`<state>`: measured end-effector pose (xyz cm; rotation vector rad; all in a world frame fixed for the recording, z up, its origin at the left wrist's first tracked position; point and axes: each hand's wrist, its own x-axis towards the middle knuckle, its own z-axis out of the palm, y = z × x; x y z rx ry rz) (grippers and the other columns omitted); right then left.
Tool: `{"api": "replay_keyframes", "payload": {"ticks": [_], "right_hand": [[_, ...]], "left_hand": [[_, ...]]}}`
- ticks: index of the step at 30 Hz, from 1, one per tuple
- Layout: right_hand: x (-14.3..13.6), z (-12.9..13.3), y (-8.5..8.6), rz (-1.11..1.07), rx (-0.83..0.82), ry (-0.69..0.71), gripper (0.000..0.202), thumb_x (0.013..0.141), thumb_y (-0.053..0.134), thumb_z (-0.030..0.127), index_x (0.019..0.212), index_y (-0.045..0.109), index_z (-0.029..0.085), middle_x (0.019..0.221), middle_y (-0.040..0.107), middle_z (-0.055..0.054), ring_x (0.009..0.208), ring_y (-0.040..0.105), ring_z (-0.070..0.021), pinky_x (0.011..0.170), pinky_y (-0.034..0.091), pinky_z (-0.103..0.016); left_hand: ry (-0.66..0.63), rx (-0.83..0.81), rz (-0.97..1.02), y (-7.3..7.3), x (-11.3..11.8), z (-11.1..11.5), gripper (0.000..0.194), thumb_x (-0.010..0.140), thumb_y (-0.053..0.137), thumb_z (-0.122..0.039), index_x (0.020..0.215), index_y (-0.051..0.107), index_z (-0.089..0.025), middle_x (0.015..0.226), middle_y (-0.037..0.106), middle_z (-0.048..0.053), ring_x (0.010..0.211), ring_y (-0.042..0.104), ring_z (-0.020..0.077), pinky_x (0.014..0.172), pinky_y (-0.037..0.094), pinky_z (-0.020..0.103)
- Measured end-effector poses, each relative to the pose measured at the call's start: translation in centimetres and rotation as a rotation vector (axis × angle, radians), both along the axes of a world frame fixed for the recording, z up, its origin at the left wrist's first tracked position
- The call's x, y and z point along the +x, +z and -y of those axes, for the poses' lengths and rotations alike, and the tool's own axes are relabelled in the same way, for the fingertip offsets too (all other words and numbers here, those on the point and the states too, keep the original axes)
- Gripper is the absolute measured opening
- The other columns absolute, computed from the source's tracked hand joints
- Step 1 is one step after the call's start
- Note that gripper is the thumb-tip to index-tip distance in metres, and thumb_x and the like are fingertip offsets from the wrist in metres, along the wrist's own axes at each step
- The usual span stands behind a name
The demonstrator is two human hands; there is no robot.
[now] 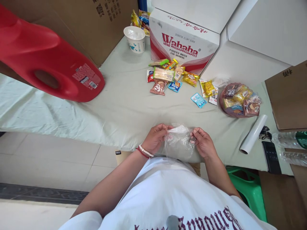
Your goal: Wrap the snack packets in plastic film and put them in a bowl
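Note:
A clear plastic bag [180,145] hangs between my hands at the table's front edge. My left hand [157,138] pinches its upper left corner; a white beaded bracelet and a red cord circle that wrist. The upper right corner is pinched by my right hand [203,142]. The bag looks flat, with nothing to be made out inside. Beyond it lie several wrapped snacks: a long pack of crackers [163,74], a brown packet [158,87], a blue packet [175,86] and a light blue sachet [198,100]. Yellow packets [208,88] lie further right.
A pink bowl [225,110] of wrapped snacks stands right, near a white roll [253,134], a black phone-like object [271,157] and plastic bottles [289,140]. Behind are a Wahaba carton [182,41] and a paper cup [135,41]. A red jug [67,70] stands left, a green stool [251,191] below.

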<state>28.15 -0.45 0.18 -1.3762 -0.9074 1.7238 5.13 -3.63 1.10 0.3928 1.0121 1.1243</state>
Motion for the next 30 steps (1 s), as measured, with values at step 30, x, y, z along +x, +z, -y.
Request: {"api": "replay_keyframes", "payload": {"ticks": [30], "right_hand": [[-1.4,-0.1,0.4,0.227,0.347,0.298,0.017,0.085,0.074,0.038,0.092,0.075,0.023,0.083,0.064,0.0,0.068,0.055,-0.0132,0.065,0.045,-0.027]], "left_hand": [[-0.08,0.246,-0.772,-1.0,2.2,1.5,0.018,0.081,0.067,-0.039,0.079,0.063,-0.021,0.076,0.061,-0.001,0.074,0.054,0.0151,0.07,0.043,0.028]]}}
